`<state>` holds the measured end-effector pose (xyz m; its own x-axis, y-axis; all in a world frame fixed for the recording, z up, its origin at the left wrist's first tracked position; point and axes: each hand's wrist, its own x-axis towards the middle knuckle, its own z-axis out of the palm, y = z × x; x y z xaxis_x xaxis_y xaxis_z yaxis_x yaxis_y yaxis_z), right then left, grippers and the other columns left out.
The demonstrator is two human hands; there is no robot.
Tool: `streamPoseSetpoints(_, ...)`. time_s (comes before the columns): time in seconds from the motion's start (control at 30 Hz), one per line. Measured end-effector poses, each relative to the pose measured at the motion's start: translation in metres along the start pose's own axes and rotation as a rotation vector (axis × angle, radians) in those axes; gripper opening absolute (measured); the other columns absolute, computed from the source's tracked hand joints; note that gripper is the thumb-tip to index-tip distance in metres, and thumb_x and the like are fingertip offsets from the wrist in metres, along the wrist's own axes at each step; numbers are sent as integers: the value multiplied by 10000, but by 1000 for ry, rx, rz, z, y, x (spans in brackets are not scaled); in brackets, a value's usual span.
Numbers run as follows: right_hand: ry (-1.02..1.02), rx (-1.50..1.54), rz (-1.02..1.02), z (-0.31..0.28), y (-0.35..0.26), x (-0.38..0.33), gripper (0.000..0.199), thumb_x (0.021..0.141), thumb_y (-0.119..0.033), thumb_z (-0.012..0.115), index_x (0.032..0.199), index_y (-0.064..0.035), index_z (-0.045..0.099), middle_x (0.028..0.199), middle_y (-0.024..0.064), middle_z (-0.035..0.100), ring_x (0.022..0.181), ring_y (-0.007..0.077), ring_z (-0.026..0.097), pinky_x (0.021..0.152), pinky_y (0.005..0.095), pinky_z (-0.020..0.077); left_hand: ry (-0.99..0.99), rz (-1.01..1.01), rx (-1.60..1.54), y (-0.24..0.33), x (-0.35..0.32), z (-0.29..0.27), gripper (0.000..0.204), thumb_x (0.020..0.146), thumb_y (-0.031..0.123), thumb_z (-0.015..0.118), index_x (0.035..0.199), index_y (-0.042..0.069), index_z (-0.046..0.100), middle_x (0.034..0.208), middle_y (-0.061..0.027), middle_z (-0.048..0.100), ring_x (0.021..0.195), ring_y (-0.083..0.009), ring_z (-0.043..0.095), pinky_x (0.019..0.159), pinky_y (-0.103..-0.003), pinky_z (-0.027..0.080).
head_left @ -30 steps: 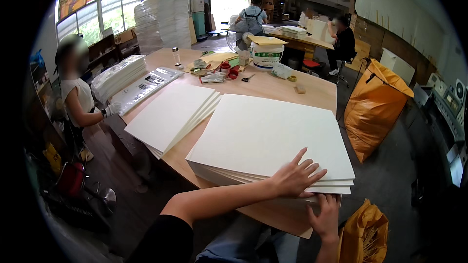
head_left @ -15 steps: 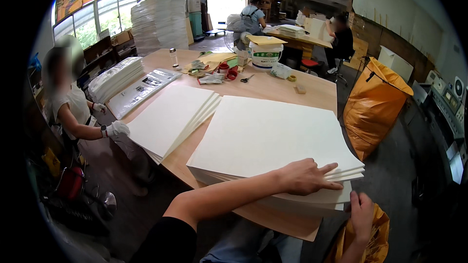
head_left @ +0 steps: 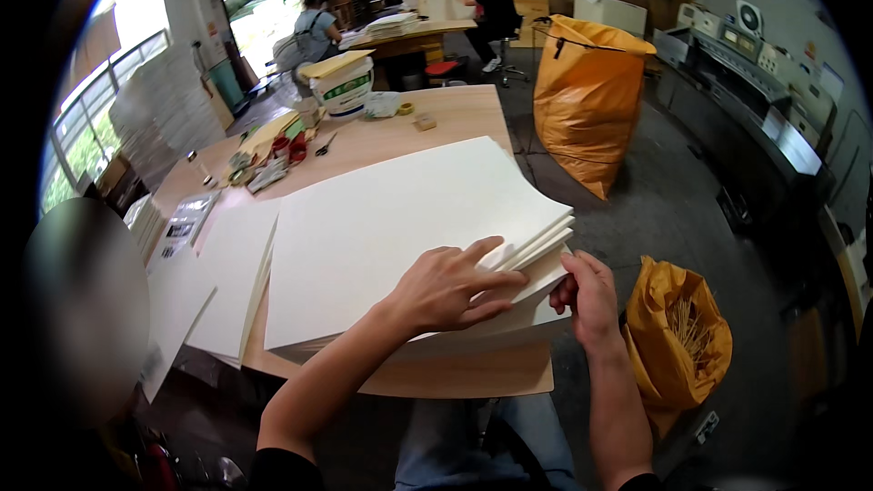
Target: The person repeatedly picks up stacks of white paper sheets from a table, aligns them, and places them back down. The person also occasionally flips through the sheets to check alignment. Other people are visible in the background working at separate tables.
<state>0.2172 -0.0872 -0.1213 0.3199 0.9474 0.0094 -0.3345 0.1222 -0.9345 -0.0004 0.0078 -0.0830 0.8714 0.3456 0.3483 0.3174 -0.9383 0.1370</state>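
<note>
A tall stack of large white sheets [head_left: 382, 227] lies at the table's front edge, its near right corner fanned into several layers. My left hand [head_left: 455, 286] rests on that corner with its fingers spread, the fingertips against the lifted layers. At the stack's right side my right hand [head_left: 589, 298] is closed, thumb and fingers pinching the edge of a white sheet [head_left: 546, 277] below the fanned layers. How many sheets are in that pinch, I cannot tell.
Left of the stack lie more white sheets [head_left: 227, 273], close to a co-worker [head_left: 86, 309]. A white bucket [head_left: 344, 89], scissors [head_left: 325, 145] and gloves [head_left: 266, 175] stand or lie farther back. An orange sack [head_left: 673, 336] is by my right arm, a larger orange sack [head_left: 591, 109] beyond the table.
My view has swung to the right. My right hand has come up against the stack's side and now grips a sheet edge. My left hand stays on the corner, its fingers shifted slightly.
</note>
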Motion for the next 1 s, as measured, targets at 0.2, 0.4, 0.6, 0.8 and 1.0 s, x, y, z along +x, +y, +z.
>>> streamPoseSetpoints(0.2,-19,84,43,-6,0,0,333,993,-226,575,692,-113,490,599,2,503,547,137,581,498,268,426,10,10,65,7,2,0,551,759,554,787,1260,368,657,1353,-175,561,871,-331,691,790,-423,564)
streamPoseSetpoints(0.4,-60,-22,6,-11,1,0,337,1001,-246,570,702,-104,508,600,-7,511,548,113,565,504,263,429,-32,34,1,1,7,-4,537,760,510,804,1257,365,662,1346,-159,576,894,-331,701,768,-407,578)
streamPoseSetpoints(0.6,-100,-78,-34,-12,-2,-2,347,1016,-289,544,736,-83,536,606,-2,519,558,107,567,521,256,438,-64,12,30,3,6,-8,520,786,474,795,1277,379,653,1359,-158,578,902,-321,706,768,-402,579)
streamPoseSetpoints(0.8,-158,-88,-119,-17,1,-1,363,1009,-345,546,775,-69,555,639,11,552,579,114,583,550,258,456,-126,4,31,2,9,-12,516,879,235,688,1359,394,583,1392,-181,548,899,-336,703,771,-411,577)
streamPoseSetpoints(1.0,49,-547,-251,-5,12,2,344,985,-283,590,714,-82,527,595,7,526,559,126,577,542,259,443,-133,11,87,9,9,-3,489,881,148,645,1324,350,597,1457,-190,481,868,-366,689,777,-438,573)
